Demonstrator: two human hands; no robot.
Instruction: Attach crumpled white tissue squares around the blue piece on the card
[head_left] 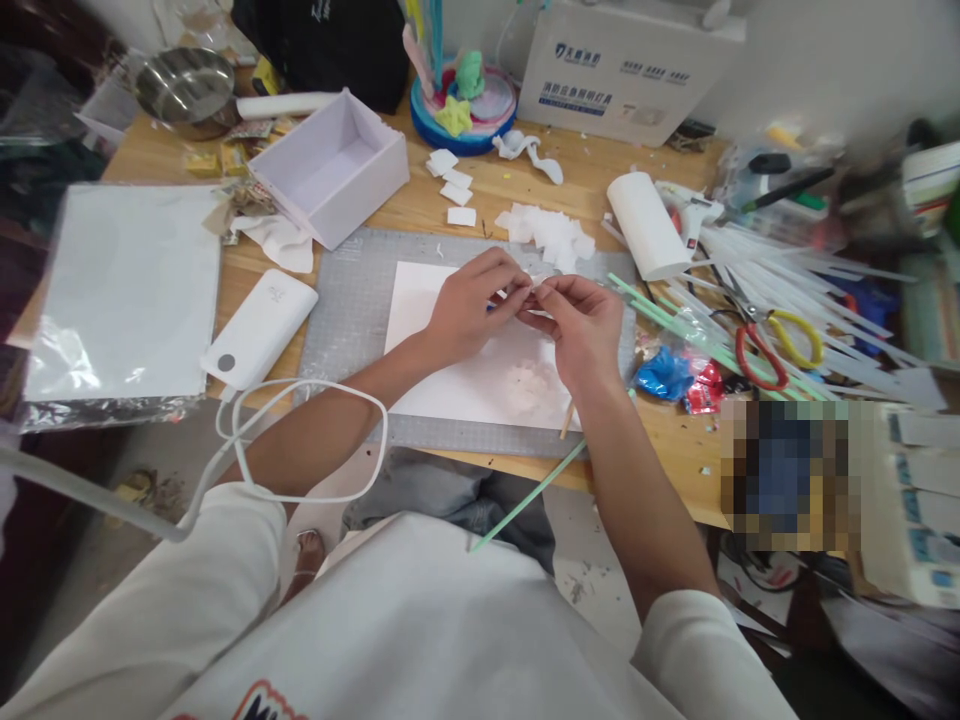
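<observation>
The white cable point(204, 488) looping across the left forearm could snag and jerk the left hand point(484, 305). Beyond the pale crumbs point(529, 388) below both hands, it and the right hand point(583, 325) pinch a small whitish piece point(535, 284) at the fingertips; a loose pinch could drop it short of the white scraps point(547, 235) beyond.

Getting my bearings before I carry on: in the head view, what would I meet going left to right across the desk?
Plastic-wrapped white sheet → white power bank → left hand → right hand → white cylinder → scissors.
</observation>
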